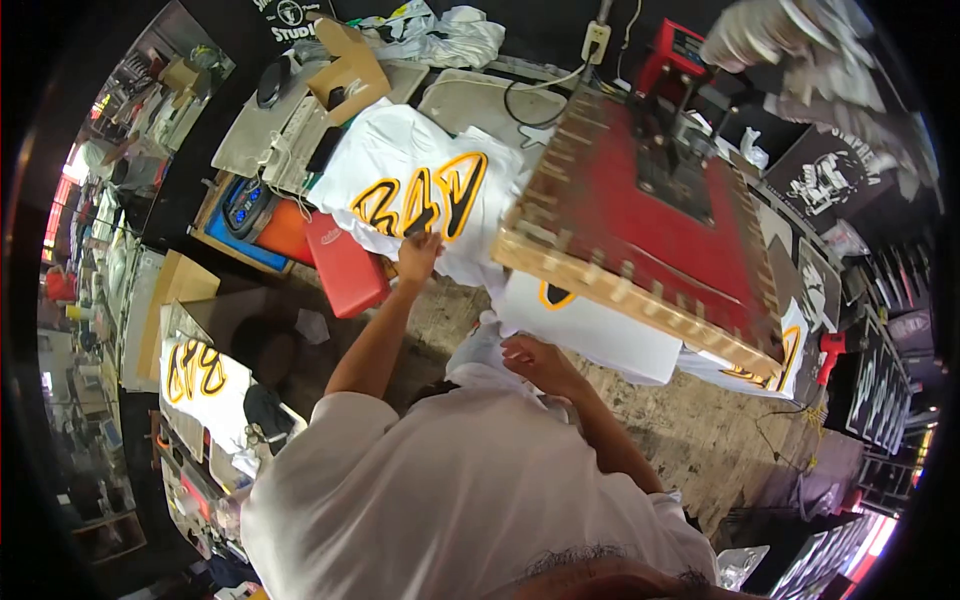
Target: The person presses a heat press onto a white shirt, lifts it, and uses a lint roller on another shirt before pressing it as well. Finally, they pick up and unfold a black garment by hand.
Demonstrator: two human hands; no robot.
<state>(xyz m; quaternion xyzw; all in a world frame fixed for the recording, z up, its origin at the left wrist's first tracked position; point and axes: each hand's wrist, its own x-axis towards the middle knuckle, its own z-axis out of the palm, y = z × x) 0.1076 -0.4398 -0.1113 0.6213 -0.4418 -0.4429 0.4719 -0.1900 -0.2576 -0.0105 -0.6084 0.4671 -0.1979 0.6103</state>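
A white T-shirt (400, 170) with a yellow and black print lies spread on the bench. My left hand (418, 255) is stretched out to its near edge and pinches the cloth just below the print. My right hand (535, 360) is closer to my body and grips a fold of white fabric (478, 362). That fold hangs from a second printed white shirt (600, 335), which lies under the raised red heat press plate (640, 215). I cannot tell whether the two hands hold one garment or two.
A red case (345, 265) sits left of my left hand, beside a blue and orange box (262, 222). Another printed shirt (200, 375) lies lower left. A cardboard box (350, 65), cables and bagged garments (440, 35) crowd the back. Black printed signs (830, 180) stand at right.
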